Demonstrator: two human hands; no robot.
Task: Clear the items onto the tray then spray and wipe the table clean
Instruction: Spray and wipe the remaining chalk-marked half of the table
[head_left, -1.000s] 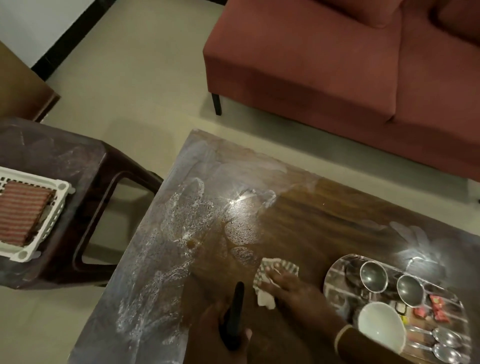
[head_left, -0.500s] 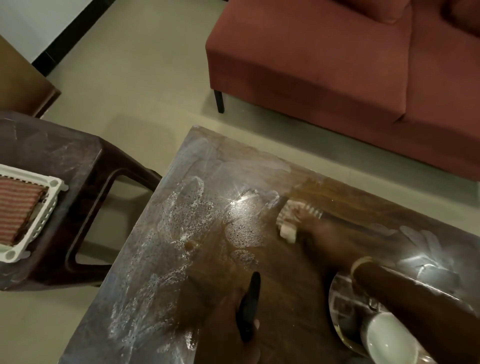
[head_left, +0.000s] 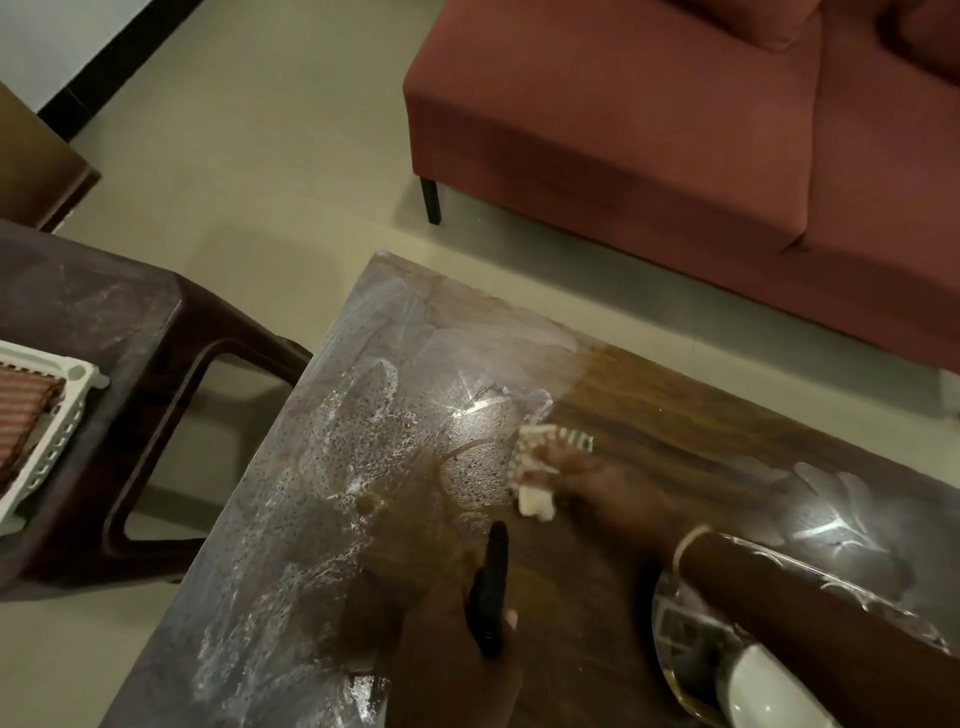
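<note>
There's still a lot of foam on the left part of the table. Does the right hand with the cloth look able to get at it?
Probably yes. The right hand presses the cloth at the foam's edge, with nothing between them on the table. The left hand, holding the spray bottle, sits nearer the person, out of the way.

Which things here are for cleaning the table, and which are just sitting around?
For the job: cloth under the right hand, black spray bottle in the left hand, table, tray.
Just around: red sofa, brown stool, white basket.
</note>
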